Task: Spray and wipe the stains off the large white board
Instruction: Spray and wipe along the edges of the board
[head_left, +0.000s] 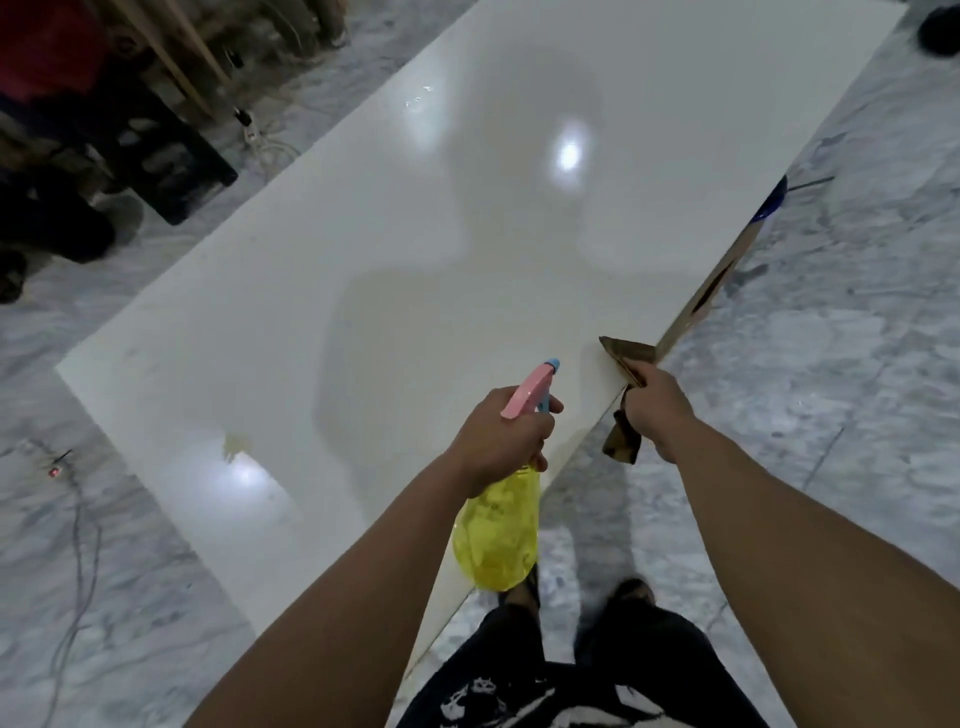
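Two hands are at work in the head view, the only view given, both reaching over the near right edge of the large white board (467, 218), which lies flat on a marbled floor (857, 364) and stretches away to the far right. The left hand (501, 441) is wrapped around the neck of a spray bottle (498, 535) with a yellow body and a pink trigger head, whose blue nozzle tip aims out over the board. The right hand (657, 410) grips a brown cloth (626, 358): one end lies on the board's edge, the other hangs below the fist.

A faint yellowish stain (231, 444) sits on the near left part of the board, beside a bright glare patch, and small wet droplets glint far up the surface (whether other marks remain I cannot tell through the reflections). My reading is that spraying or wiping is under way and not finished.

What could go wrong: the nozzle points towards the middle, so a squeeze could miss that stain. Overspray or runoff could slick the polished floor near the person's feet (631, 592). A power strip (249, 127) and cables (78, 545) lie on the floor to the left, where stray liquid would be unwelcome. The dirty-looking cloth might smear.
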